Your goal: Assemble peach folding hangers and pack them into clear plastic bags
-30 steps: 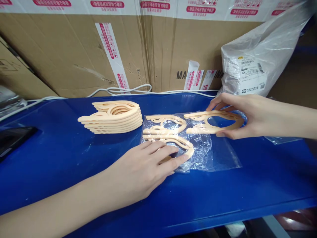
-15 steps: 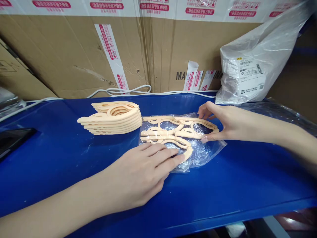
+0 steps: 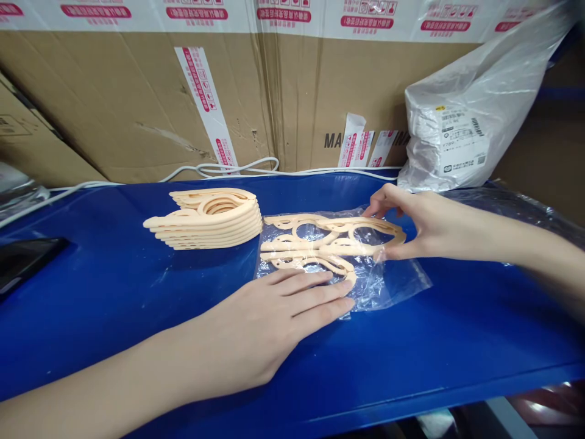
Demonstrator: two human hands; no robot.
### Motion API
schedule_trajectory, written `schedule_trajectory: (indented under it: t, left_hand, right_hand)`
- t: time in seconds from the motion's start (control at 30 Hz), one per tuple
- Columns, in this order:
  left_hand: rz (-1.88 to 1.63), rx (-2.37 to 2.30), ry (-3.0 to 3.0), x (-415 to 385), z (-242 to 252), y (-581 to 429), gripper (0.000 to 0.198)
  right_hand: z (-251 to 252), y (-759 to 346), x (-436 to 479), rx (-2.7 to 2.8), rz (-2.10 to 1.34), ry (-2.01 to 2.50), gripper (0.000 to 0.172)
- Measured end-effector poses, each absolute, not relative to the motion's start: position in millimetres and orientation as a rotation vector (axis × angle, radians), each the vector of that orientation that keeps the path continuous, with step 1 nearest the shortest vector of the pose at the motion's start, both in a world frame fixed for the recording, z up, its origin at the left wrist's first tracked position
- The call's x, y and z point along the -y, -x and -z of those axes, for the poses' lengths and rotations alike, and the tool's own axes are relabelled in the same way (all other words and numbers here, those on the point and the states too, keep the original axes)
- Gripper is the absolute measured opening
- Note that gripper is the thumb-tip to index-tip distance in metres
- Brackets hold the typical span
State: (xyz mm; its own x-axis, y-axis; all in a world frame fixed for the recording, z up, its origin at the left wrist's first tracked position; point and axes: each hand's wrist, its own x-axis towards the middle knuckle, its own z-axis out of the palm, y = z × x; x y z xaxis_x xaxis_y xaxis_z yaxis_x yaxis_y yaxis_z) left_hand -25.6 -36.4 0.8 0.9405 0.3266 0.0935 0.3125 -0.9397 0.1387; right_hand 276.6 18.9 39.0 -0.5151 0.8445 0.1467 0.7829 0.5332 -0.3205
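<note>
Cream folded plastic hangers (image 3: 320, 249) lie side by side with a clear plastic bag (image 3: 388, 289); whether they are in it or on it I cannot tell. My left hand (image 3: 278, 323) rests flat on the nearest hanger, fingers stretched out to the right and covering part of it. At the right end of the far hangers, my right hand (image 3: 397, 222) has its thumb on the near side and its fingers on the far side, gripping the curved tip of a hanger. To the left stands a neat stack of several matching hangers (image 3: 210, 222).
A blue table (image 3: 393, 366) carries everything. Behind it stands a big cardboard box (image 3: 137, 103), with a white cable (image 3: 237, 167) along its foot. A white plastic package (image 3: 457, 134) stands at the back right. A black phone-like device (image 3: 27, 262) lies at the left edge.
My left hand has flattened and its fingers reach slightly farther right. The near hanger now lies closer against the far ones. The bag's right corner spreads farther right. My right hand has barely moved.
</note>
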Motion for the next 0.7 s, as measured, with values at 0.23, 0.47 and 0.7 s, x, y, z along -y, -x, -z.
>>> schedule_trajectory:
  t: [0.23, 0.47, 0.7]
  left_hand:
    - [-0.118, -0.472, -2.934, 36, 0, 27, 0.085]
    - [-0.143, -0.437, -2.878, 35, -4, 26, 0.083]
    - [-0.13, -0.446, -2.828, 35, -6, 26, 0.086]
  right_hand:
    - [-19, -258, -13, 2.45, -0.058, 1.372, 0.052]
    - [-24, -267, -19, 2.478, -0.413, 1.312, 0.055]
    - [-9, -251, -15, 2.242, -0.56, 1.224, 0.042]
